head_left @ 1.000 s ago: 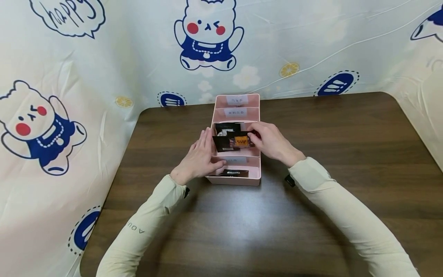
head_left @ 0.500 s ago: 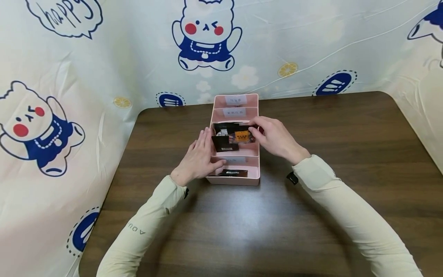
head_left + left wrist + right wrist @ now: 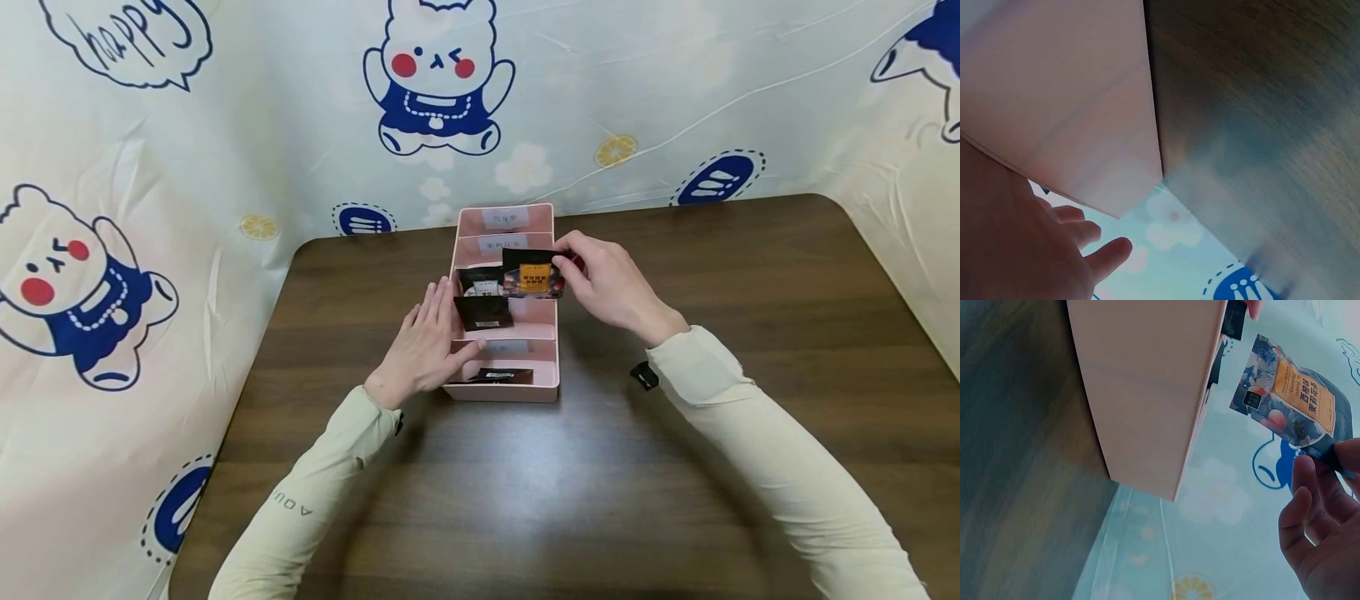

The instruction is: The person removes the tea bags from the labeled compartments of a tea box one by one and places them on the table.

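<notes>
My right hand (image 3: 618, 283) pinches a black tea sachet (image 3: 534, 275) with an orange label by its upper right corner. In the right wrist view the sachet (image 3: 1300, 397) hangs tilted from the thumb and fingers, beyond the side of the pink box, its printed label showing. The long pink divided box (image 3: 502, 395) stands on the table, with paper labels inside its compartments. My left hand (image 3: 420, 350) rests on the box's left rim with fingers straight and the thumb over the inside. Black sachets (image 3: 483, 313) stand in the middle compartment, and another sachet (image 3: 502, 377) lies in the front one.
Dark wood table (image 3: 480, 500) surrounds the box. A pale cloth (image 3: 300, 125) with cartoon prints hangs close behind the back edge and along the left side. Low dividers (image 3: 517, 339) split the box crosswise.
My right hand has lifted the orange-labelled tea sachet up and slightly right, out of the middle compartment. The left hand keeps its place on the box rim.
</notes>
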`<state>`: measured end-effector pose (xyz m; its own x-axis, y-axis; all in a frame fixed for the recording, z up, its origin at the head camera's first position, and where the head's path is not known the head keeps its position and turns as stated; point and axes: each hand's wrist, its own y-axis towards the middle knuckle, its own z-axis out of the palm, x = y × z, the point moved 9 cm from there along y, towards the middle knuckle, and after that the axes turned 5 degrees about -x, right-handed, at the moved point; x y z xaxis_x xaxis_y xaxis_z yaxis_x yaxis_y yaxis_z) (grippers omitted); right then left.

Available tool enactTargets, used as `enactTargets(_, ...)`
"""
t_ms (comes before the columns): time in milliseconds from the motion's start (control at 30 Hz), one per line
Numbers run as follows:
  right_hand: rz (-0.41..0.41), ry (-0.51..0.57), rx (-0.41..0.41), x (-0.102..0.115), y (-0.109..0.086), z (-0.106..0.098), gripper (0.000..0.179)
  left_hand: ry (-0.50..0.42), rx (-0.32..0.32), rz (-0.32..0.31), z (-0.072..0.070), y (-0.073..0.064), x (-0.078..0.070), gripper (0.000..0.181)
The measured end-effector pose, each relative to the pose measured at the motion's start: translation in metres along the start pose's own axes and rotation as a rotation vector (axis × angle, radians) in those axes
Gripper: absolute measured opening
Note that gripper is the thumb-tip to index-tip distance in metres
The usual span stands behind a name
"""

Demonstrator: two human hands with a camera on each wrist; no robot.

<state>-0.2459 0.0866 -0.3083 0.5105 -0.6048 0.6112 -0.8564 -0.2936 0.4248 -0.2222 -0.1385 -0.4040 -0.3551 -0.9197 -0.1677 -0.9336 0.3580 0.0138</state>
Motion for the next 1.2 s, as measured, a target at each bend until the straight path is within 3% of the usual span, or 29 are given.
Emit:
enactTargets(233,0.009,-0.018,-0.045,-0.011,0.001,-0.019,0.015,-0.014,0.01,-0.001,0.002,0.001,0.0,0.094)
enactTargets(500,0.075,-0.059,-0.063,-0.035,0.0,-0.036,0.018,-0.028,0.023,-0.003,0.005,0.001,0.0,0.093)
enactTargets(1200,0.213,-0.1,-0.029,-0.093,-0.003,-0.043,0.026,-0.007,0.016,0.001,0.005,0.0,0.0,0.092)
